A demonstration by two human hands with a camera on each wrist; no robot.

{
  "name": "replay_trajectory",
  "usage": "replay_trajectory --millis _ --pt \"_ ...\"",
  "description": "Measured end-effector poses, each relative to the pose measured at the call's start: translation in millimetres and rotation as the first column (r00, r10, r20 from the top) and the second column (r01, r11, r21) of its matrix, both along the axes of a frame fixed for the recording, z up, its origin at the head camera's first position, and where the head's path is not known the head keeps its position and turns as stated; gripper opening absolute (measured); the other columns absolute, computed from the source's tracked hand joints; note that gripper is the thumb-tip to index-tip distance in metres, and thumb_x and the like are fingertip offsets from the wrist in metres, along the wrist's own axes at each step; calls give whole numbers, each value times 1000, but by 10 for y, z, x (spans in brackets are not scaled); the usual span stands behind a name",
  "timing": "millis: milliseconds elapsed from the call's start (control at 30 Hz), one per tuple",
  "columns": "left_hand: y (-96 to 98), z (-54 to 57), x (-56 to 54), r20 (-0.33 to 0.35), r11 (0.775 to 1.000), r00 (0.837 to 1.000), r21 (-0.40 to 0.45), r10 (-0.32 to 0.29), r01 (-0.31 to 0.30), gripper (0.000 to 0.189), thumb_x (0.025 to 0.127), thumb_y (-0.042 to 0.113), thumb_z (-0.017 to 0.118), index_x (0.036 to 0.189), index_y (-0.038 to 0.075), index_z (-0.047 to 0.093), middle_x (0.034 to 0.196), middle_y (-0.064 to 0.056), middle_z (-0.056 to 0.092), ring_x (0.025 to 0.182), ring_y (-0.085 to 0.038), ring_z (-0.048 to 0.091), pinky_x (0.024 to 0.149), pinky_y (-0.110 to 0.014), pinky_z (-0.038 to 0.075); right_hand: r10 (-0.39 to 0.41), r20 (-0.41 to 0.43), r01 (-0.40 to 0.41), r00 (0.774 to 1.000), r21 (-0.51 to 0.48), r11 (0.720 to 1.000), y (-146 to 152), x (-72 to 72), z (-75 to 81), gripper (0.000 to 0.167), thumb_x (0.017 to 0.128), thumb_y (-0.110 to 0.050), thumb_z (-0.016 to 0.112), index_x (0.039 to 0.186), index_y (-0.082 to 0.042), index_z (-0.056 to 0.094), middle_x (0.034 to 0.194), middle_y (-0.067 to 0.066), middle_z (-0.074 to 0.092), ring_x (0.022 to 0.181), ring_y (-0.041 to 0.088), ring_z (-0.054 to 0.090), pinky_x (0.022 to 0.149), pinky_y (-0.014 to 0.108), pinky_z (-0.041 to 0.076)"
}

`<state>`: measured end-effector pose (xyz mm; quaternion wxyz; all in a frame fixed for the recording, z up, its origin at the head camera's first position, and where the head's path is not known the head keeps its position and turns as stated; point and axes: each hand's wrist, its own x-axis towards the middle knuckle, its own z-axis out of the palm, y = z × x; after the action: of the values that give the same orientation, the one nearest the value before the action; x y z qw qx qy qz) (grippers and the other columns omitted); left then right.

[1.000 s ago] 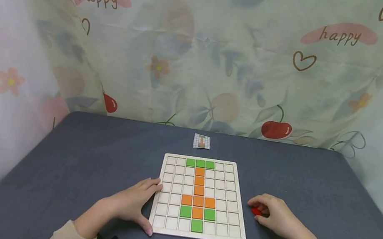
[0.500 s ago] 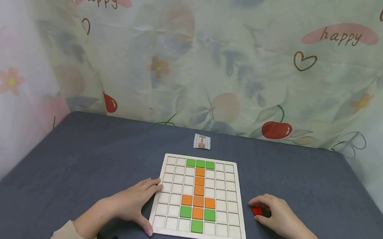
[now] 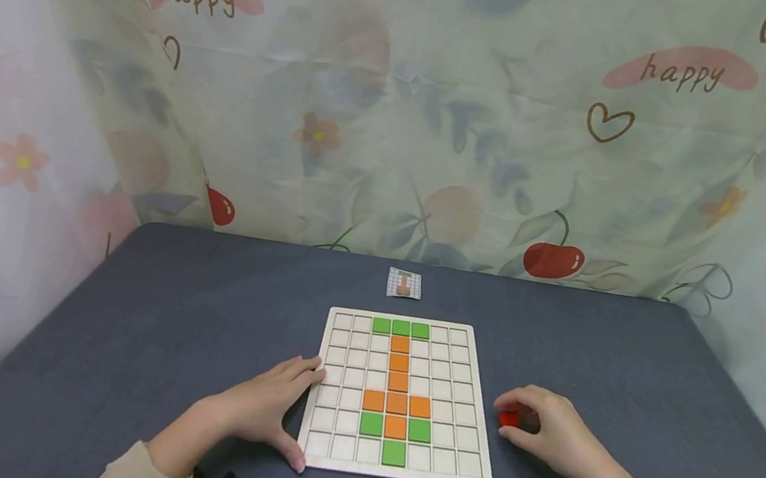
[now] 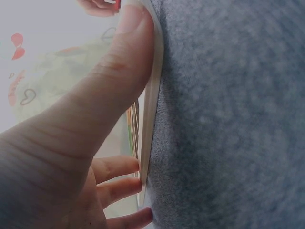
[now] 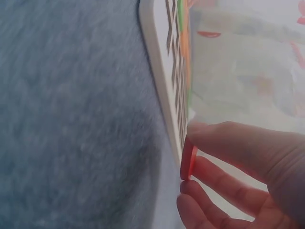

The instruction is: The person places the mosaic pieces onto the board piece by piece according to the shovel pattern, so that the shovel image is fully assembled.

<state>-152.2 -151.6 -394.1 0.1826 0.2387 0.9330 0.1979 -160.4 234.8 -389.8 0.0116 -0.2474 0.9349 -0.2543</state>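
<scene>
One small red tile (image 3: pixel 509 418) is being pinched by the right hand (image 3: pixel 551 436); it looks light, thin and stiff, best held by its edges. Left hand (image 3: pixel 263 409) is resting flat, fingers straight, against the board (image 3: pixel 317 452).

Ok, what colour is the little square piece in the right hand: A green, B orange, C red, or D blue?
C: the right hand pinches a red piece just off the right edge of the grid board, and the right wrist view shows the same red tile between thumb and fingers.

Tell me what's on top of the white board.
On the board, green tiles and orange tiles fill some squares; the rest are bare. The left hand touches its left edge. Nothing there is hidden.
</scene>
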Motion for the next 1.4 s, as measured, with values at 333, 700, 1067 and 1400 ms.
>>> replay_trajectory --millis 333,700,1067,1400 --pt "-10 -9 2 -3 1000 1000 6 0 0 115 54 55 83 143 4 33 153 -18 24 141 -41 20 111 -55 25 29 -16 -30 999 -53 998 -142 85 75 21 78 -12 73 99 -10 68 94 -3 65 80 7 61 69 25 53" --pt "-14 -25 -13 -6 1000 1000 4 -4 4 115 55 56 83 143 4 32 153 -18 24 142 -40 19 112 -54 25 72 -33 -75 997 -108 991 -311 162 82 20 77 -11 74 96 -8 68 92 -3 65 79 5 58 68 24 53" --pt "-14 -24 -20 -7 1000 1000 5 -3 3 114 55 55 83 144 4 32 153 -17 23 142 -40 19 112 -54 25 122 17 -119 992 -117 986 -501 236 61 18 77 -11 73 94 -11 68 89 -4 64 77 4 54 68 22 51" --pt "-15 -15 -14 -4 1000 1000 8 -5 5 114 55 54 83 143 4 33 153 -18 23 142 -40 19 112 -54 24 202 81 -189 976 -144 971 -645 277 49 17 79 -12 72 96 -10 67 90 -5 64 81 3 56 70 22 53"
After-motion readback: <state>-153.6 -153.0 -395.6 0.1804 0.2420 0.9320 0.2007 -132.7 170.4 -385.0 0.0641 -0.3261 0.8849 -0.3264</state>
